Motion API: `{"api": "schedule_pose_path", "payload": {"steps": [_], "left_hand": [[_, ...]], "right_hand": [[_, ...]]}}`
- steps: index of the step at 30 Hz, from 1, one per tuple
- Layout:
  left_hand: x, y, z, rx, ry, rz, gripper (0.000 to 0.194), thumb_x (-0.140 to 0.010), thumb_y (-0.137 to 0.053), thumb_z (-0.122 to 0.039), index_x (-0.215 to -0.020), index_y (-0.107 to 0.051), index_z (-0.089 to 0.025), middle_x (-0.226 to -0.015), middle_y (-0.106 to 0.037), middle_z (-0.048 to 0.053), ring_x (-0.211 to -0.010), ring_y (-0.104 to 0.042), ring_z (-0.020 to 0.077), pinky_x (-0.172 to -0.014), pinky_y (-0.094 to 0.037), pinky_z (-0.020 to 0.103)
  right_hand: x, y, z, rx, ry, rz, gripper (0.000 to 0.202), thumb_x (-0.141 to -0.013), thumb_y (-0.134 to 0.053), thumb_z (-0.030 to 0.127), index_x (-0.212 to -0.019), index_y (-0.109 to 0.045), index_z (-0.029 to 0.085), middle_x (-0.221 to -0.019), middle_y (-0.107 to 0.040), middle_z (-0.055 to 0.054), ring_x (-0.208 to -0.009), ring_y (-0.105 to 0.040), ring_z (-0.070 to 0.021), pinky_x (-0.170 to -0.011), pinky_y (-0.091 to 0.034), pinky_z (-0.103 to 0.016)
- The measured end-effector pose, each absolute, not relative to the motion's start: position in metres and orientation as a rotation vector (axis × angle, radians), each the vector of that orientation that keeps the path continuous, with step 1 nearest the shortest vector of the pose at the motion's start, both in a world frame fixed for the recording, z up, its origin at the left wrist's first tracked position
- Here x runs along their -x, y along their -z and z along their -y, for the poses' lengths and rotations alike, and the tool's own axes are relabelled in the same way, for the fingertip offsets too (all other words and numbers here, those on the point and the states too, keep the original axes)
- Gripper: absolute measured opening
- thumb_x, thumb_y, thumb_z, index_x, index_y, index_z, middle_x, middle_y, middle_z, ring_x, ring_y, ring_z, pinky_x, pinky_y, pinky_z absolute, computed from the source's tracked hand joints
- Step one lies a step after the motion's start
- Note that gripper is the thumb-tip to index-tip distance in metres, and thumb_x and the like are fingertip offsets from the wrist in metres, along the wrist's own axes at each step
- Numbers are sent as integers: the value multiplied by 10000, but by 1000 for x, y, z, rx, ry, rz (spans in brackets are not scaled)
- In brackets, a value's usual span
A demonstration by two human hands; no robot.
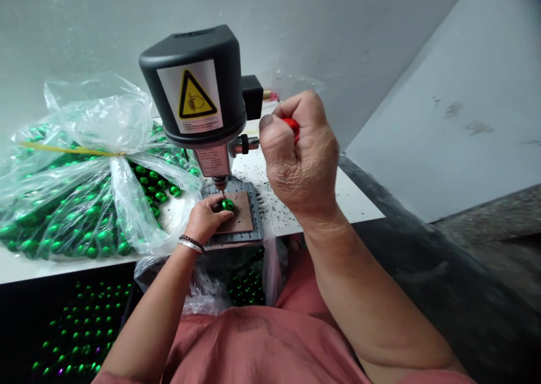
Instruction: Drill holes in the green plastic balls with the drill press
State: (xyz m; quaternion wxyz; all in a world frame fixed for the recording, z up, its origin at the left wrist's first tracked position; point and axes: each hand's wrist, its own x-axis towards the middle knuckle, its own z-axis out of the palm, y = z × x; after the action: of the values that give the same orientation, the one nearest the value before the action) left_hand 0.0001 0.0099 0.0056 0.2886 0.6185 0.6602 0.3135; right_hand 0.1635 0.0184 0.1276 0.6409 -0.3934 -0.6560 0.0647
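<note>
A shiny green ball (227, 204) sits on a brown board (243, 215) on the grey base of a small drill press (194, 85). The thumb and fingers of my left hand (207, 219) pinch the ball. Directly above it is the thin drill bit (224, 193), its tip at or very near the top of the ball. My right hand (302, 153) is wrapped round a red knob (292, 129) to the right of the machine head, mostly hidden by the fingers.
A tied clear plastic bag (84, 204) full of green balls lies left on the white table (359, 198). Dark shavings are scattered around the press base. More green balls (87, 334) show below the table edge. A wall stands behind.
</note>
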Motion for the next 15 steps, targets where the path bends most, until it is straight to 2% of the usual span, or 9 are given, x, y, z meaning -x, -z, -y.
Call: {"api": "schedule_pose_path", "payload": {"steps": [9,15], "left_hand": [[4,7,-11,-1691,-865,-1720,429,-654,-638,-277,-1080,-635,-229,-1013,-673,13,-937,-596,187,-861,-439,308],[4,9,-11,-1748,-878,-1744,421,-662,-639,-285,-1077,-632,-220,-1036,-670,21,-984,-584,188,-915,-412,317]], "right_hand": [[-163,-108,-10,924,73,1482,111,-754,-466,204,-679,-385,218,-535,-373,66,-457,-338,-44,-479,-356,-200],[-163,-89,-6,923,172,1497,69,-757,-443,172,-743,-400,223,-558,-396,60,-458,-360,-57,-470,-356,-216]]}}
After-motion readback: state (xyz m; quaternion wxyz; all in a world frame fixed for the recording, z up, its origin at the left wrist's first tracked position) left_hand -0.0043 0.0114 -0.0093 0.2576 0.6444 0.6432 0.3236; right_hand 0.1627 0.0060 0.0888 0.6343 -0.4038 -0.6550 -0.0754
